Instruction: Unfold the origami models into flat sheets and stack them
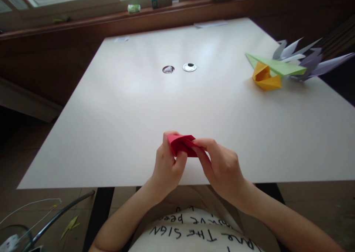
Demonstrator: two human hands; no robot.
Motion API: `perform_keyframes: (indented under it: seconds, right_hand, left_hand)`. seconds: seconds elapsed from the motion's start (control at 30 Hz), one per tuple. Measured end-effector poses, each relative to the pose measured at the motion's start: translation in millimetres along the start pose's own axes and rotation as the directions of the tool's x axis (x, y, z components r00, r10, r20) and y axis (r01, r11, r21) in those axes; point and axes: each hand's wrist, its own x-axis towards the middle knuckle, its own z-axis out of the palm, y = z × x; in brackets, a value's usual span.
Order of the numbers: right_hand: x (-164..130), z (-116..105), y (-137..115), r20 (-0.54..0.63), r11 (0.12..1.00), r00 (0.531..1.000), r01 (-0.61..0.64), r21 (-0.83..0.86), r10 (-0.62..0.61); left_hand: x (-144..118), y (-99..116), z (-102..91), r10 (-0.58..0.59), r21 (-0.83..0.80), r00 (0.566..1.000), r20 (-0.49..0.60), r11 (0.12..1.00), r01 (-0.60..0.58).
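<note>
A small folded piece of red paper (181, 144) is held above the near edge of the white table (138, 108). My left hand (166, 169) pinches its left side, thumb and fingers closed on the folds. My right hand (222, 167) grips its right side with the fingertips pressed on the top flap. Most of the paper's lower part is hidden behind my fingers.
At the far right of the table lie a yellow folded paper shape (264, 79), a green paper plane (274, 65) and several grey-purple paper planes (307, 60). Two round cable holes (179, 68) sit mid-table. A window sill with small boxes (161, 0) runs behind. A chair frame (55, 218) stands lower left.
</note>
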Motion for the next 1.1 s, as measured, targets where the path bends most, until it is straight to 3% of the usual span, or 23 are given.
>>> perform_keyframes:
  seconds: [0.53, 0.8, 0.97, 1.1]
  right_hand:
    - [-4.0, 0.3, -2.8, -0.127, 0.93, 0.949, -0.248, 0.271, 0.29]
    - [-5.5, -0.2, -2.3, -0.121, 0.917, 0.956, -0.215, 0.337, 0.269]
    - [-8.7, -4.0, -2.9, -0.1, 0.927, 0.994, -0.01, 0.375, 0.052]
    - [-9.5, -5.9, -6.3, -0.114, 0.911, 0.981, -0.101, 0.4, 0.159]
  left_hand:
    - [-0.2, 9.9, -5.2, 0.101, 0.084, 0.994, 0.044, 0.991, -0.105]
    - [0.2, 7.5, -6.0, 0.057, 0.024, 0.997, 0.046, 0.998, -0.058]
    - [-0.5, 10.8, -6.6, 0.012, -0.072, 0.999, 0.04, 0.997, -0.009]
    - [-0.4, 9.3, -6.9, 0.044, -0.002, 0.998, 0.044, 0.999, -0.044]
